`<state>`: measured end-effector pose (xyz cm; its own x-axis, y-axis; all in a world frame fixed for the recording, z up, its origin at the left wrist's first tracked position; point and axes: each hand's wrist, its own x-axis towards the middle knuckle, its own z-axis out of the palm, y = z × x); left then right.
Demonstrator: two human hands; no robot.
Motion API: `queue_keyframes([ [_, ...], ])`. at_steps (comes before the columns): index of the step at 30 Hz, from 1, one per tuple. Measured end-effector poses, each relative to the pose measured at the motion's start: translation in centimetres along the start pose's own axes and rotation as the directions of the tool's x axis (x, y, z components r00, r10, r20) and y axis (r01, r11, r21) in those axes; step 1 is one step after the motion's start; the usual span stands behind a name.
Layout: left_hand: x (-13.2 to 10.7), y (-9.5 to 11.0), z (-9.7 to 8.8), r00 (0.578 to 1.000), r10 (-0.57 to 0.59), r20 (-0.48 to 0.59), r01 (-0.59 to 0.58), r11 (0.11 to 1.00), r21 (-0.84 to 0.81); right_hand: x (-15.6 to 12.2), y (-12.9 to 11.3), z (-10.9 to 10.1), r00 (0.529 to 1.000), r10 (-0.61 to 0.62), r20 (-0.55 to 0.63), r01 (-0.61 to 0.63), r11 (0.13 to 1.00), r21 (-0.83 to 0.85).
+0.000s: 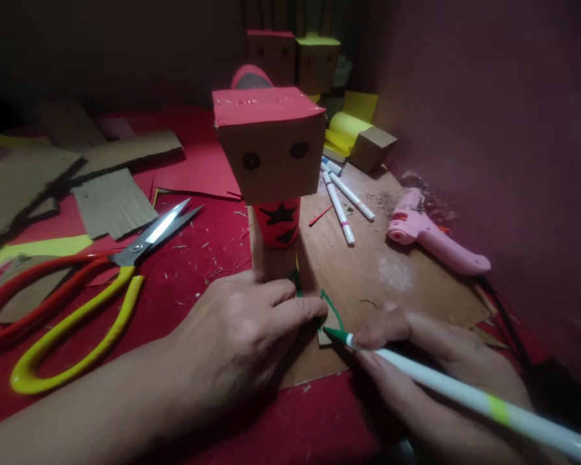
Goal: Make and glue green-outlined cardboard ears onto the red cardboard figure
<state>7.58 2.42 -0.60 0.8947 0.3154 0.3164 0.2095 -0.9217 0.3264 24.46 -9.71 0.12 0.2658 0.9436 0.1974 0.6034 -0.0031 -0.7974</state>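
Observation:
A cardboard figure [270, 161] stands upright in the middle, with a box head, a red top, two drawn eyes and a red band with black stars on its body. My left hand [242, 336] grips its base, fingers closed around it. My right hand [430, 368] pinches a white marker with a green tip [445, 381]. The tip touches a small cardboard piece [326, 323] edged with green ink, right beside the figure's base.
Large scissors [91, 290] with yellow and red handles lie open at the left. A pink glue gun [430, 239] rests at the right near the wall. Several white markers [341, 200] lie behind the figure. Cardboard scraps [111, 200], two more box figures [295, 58] and yellow paper [348, 123] sit further back.

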Motion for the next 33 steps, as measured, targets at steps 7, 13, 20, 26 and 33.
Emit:
queue_keyframes([
  [7, 0.1, -0.3, -0.7, 0.997, 0.011, 0.070, -0.008, 0.999, -0.044, 0.5, -0.9, -0.4, 0.997, 0.043, 0.069, -0.040, 0.998, -0.052],
  [13, 0.1, -0.2, -0.7, 0.996, 0.007, 0.091, -0.004, 1.000, -0.026, 0.4, -0.7, -0.2, 0.995, 0.041, 0.090, -0.038, 0.999, -0.035],
  [20, 0.4, -0.2, -1.0, 0.994, 0.050, 0.101, -0.048, 0.999, -0.018, 0.4, -0.4, 0.0, 0.995, -0.010, 0.096, 0.013, 1.000, -0.028],
  [26, 0.4, -0.3, -1.1, 0.993, 0.041, 0.109, -0.038, 0.999, -0.031, 0.4, -0.3, -0.5, 0.994, 0.006, 0.108, -0.001, 0.999, -0.044],
  [33, 0.3, -0.4, -1.1, 0.991, 0.030, 0.133, -0.027, 0.999, -0.025, 1.0, 0.3, -0.3, 0.982, 0.004, 0.188, -0.021, 0.996, 0.087],
])
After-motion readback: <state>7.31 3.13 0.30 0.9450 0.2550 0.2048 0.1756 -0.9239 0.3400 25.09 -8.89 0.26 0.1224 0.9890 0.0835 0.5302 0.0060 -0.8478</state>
